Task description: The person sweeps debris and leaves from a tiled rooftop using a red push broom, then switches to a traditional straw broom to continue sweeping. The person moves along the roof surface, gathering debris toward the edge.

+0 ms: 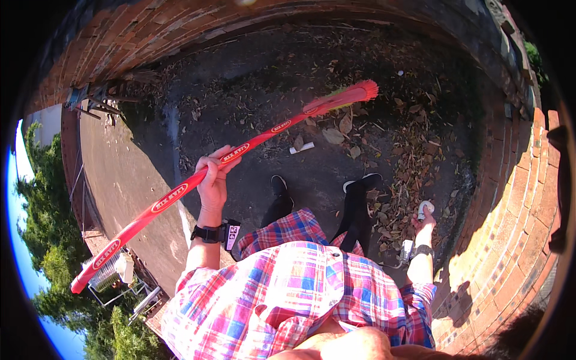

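Observation:
My left hand (pixel 213 182) grips the handle of a red broom (pixel 238 154). The broom slants across the view, with its red and yellow-green bristles (pixel 355 95) towards the upper right, over the leaf-strewn ground. Its handle bears printed lettering, and its plain end reaches far to the lower left. Over at the right, my right hand (pixel 425 225) holds a curved white pipe fitting, apparently plastic (pixel 424 208), low beside the brick wall. A short white tube (pixel 302 148) lies on the ground beyond my feet, with a dry leaf against it.
Dry leaves (pixel 391 211) cover much of the dark paved ground (pixel 252 135), thickest along the right. Brick walls stand at the right (pixel 504 216) and far side (pixel 135 40). Some wooden furniture (pixel 101 99) stands at the far left corner; a wire rack (pixel 119 292) is at lower left.

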### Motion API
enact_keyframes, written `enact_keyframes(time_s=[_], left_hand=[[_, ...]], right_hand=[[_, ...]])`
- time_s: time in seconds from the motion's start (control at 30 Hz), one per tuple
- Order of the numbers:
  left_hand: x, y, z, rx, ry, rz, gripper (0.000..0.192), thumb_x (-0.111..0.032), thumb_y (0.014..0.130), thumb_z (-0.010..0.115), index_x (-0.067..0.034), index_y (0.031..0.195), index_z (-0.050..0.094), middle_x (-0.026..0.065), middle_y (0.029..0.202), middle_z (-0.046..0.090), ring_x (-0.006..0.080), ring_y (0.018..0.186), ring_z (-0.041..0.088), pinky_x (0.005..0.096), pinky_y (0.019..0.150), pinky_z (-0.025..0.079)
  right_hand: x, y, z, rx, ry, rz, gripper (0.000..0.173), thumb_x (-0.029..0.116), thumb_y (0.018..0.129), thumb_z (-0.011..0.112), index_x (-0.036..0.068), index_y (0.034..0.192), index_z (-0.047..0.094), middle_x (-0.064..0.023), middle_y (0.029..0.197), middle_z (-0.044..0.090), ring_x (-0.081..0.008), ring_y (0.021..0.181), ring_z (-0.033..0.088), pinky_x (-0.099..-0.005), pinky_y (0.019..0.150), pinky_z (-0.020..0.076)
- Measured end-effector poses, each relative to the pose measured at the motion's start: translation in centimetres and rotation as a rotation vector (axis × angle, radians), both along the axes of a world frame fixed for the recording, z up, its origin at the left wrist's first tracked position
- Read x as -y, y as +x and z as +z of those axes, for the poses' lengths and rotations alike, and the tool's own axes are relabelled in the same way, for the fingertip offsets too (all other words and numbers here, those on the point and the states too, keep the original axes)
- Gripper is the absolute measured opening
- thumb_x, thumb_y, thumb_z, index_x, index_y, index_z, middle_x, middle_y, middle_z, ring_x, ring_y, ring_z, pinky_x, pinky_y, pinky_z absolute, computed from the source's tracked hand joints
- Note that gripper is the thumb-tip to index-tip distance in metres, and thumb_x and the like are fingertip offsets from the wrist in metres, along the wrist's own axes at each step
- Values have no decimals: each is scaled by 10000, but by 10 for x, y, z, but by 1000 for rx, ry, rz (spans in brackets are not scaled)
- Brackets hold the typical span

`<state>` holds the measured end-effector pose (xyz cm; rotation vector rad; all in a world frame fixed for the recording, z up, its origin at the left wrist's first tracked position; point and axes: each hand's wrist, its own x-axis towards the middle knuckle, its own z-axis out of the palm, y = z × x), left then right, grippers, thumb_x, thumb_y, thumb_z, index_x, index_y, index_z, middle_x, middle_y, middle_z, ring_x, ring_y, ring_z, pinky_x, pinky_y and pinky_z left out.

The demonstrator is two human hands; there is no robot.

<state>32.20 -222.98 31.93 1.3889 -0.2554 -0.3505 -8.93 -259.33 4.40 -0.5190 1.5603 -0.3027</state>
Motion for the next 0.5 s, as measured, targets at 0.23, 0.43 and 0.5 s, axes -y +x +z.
enact_keyframes(time_s=[0.23,0.43,0.5], left_hand=[[-203,4,15,23,-13,339,337,-338,940,439,-22,855,519,242,1112,558,366,1060,552,495,855,500],[-329,-47,15,62,69,663,370,-399,921,450,-36,873,505,240,1131,542,411,1066,533,538,890,461],[-353,-73,8,83,89,792,364,-398,925,443,-45,880,519,241,1129,538,400,1057,538,536,884,464]], right_hand=[[-75,154,15,-88,32,391,281,268,797,656,69,976,570,-78,682,589,-200,475,584,-287,356,471],[-154,298,-2,-110,114,760,329,255,757,697,77,999,561,-81,705,597,-200,477,587,-310,376,483],[-171,369,5,-94,53,850,331,241,757,702,71,1005,565,-73,744,608,-194,494,592,-312,396,491]])
